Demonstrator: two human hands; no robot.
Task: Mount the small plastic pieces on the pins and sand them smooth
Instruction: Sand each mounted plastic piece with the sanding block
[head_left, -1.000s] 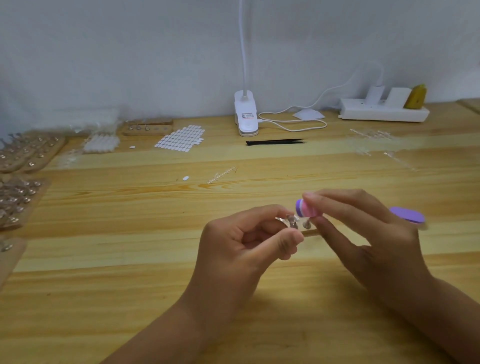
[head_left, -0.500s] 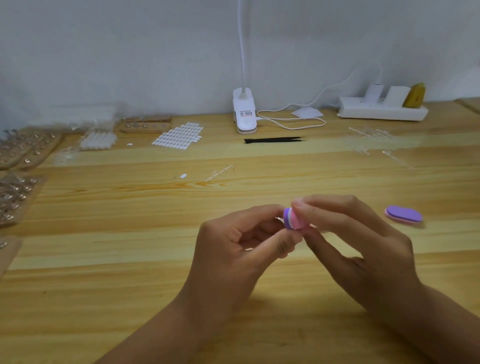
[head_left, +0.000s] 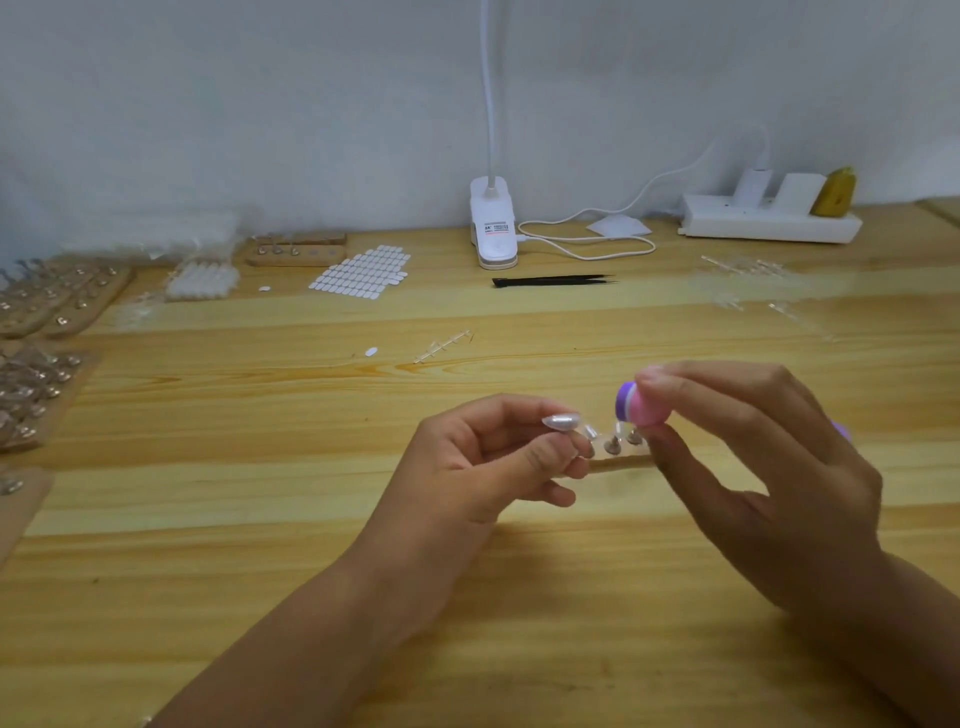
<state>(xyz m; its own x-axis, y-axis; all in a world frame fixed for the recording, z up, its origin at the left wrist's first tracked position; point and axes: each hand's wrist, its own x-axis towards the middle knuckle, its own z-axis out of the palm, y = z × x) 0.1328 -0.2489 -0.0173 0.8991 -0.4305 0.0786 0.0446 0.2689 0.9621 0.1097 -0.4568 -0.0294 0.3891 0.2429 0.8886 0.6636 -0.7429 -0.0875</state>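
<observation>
On the big wooden worktop (head_left: 260, 519), the racks of pieces (head_left: 52, 296) far left look done, while the left hand (head_left: 467, 467) pinches one shiny small piece (head_left: 561, 420) just above the pin strip (head_left: 621, 460) and the right hand (head_left: 769, 467) pinches the pink sanding block (head_left: 641, 408) beside it, so sanding seems part done, with nothing in the way.

Soft even light, faint shadows, edges blurry w/ wide-angle warp.

Wooden table (head_left: 260, 519): tweezers (head_left: 553, 281), power strip (head_left: 769, 224)
</observation>
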